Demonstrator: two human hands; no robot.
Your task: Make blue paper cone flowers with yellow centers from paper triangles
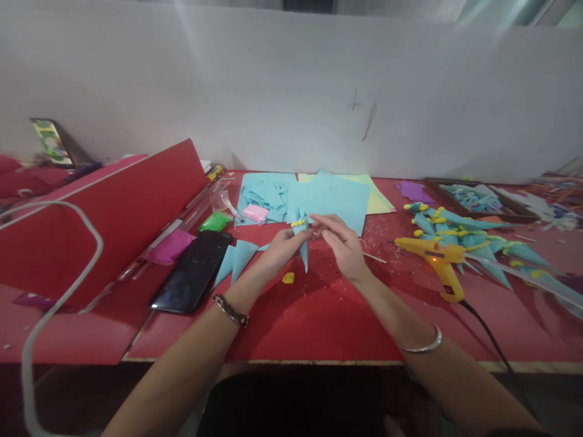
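Note:
A light blue paper cone (304,258) with yellow clay beads round its upper part points downward, and the fingers of my left hand (285,247) are closed on it. Just right of the cone is my right hand (344,246), its fingers bent toward the left fingertips; whether it pinches anything small is too unclear to see. A lump of yellow clay (288,278) lies on the red table (314,328) below the cone. Left of my left hand are flat blue paper pieces (243,258).
At the right lie a yellow glue gun (432,258), finished blue cones (494,267) and a brown tray (519,213). Blue sheets (341,197) are behind my hands. A black phone (191,273), clay packets (215,221), a red board (113,212) and a white cable (98,237) occupy the left.

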